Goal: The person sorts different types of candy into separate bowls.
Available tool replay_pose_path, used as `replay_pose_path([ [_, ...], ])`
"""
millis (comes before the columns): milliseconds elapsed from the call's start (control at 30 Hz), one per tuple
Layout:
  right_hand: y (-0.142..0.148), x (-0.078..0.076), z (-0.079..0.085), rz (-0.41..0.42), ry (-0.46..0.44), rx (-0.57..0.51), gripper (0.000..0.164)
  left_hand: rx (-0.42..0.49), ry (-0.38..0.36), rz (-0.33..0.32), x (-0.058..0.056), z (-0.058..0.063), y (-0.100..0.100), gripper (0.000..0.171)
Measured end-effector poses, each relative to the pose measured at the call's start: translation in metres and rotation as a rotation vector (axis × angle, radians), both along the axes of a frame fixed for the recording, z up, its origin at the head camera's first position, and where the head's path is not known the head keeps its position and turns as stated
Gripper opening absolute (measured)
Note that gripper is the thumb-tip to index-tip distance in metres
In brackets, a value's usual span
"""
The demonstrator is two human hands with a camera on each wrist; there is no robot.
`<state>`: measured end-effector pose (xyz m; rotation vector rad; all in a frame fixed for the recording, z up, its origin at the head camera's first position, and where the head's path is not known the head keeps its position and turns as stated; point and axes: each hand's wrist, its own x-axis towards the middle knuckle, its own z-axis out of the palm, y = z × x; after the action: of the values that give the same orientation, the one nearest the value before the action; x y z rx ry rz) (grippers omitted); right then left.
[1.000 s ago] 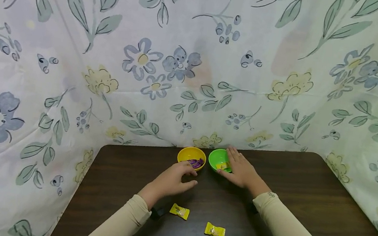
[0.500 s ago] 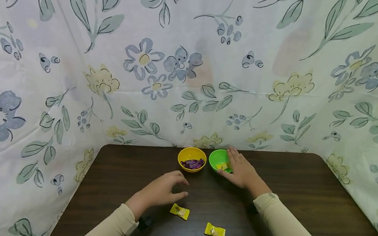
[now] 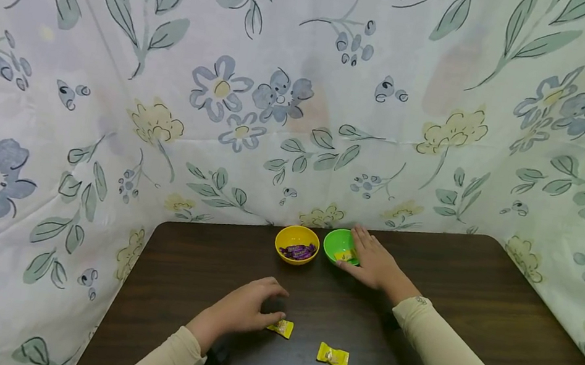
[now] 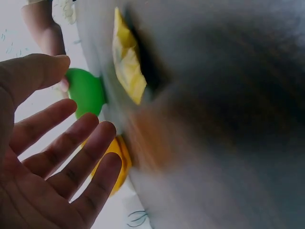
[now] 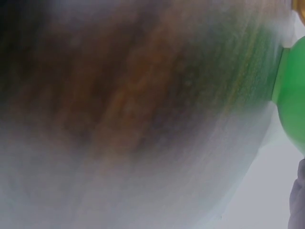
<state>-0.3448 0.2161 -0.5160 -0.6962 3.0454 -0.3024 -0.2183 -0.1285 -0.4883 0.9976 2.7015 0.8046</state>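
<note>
My left hand (image 3: 241, 307) hovers low over the table with fingers spread and loosely bent, holding nothing. Just by its thumb lies a yellow-wrapped candy (image 3: 283, 329), partly covered by the hand; the left wrist view shows this wrapper (image 4: 127, 62) apart from the fingertips. Another yellow-wrapped candy (image 3: 333, 357) lies to the right. At the back, my right hand (image 3: 375, 264) rests on the right side of a green bowl (image 3: 336, 240), fingers extended, thumb at its near rim. A yellow wrapper (image 3: 344, 255) shows inside it. Purple-wrapped candies (image 3: 298, 252) fill part of a yellow bowl (image 3: 296, 233) beside it.
Both bowls stand near the back edge of a dark wooden table (image 3: 192, 256). A floral cloth (image 3: 251, 158) hangs behind and along the sides.
My left hand has drawn back from the yellow bowl toward the near left, down to the left yellow candy, which it now partly covers. The right hand stays at the green bowl.
</note>
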Motion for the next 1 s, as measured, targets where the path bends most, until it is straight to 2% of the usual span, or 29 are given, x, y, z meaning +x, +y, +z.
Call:
replay_pose_path([
  [233,-0.001,0.000,0.000,-0.002,-0.001,0.003,0.103,-0.002,0.008,-0.003,0.006,-0.010,-0.002,0.033],
  [533,0.000,0.000,0.001,0.004,-0.001,0.000,0.103,-0.007,-0.018,-0.014,0.011,-0.016,-0.004,0.031],
  [667,-0.001,0.000,0.000,0.004,-0.002,-0.003,0.103,0.019,-0.004,-0.036,0.011,-0.017,-0.005,0.031],
  [733,-0.001,0.000,-0.001,0.000,-0.011,-0.006,0.103,0.037,0.032,-0.074,0.009,-0.021,-0.007,0.031],
  [833,-0.001,0.001,0.000,-0.003,-0.013,-0.003,0.103,0.037,0.043,-0.097,0.009,-0.020,-0.007,0.030],
  [933,0.000,0.000,0.000,-0.002,-0.008,0.006,0.103,0.011,0.019,-0.083,0.010,-0.019,-0.006,0.030],
  [1000,-0.001,0.000,0.001,0.000,-0.006,0.009,0.103,-0.014,-0.024,-0.046,0.012,-0.015,-0.003,0.031],
])
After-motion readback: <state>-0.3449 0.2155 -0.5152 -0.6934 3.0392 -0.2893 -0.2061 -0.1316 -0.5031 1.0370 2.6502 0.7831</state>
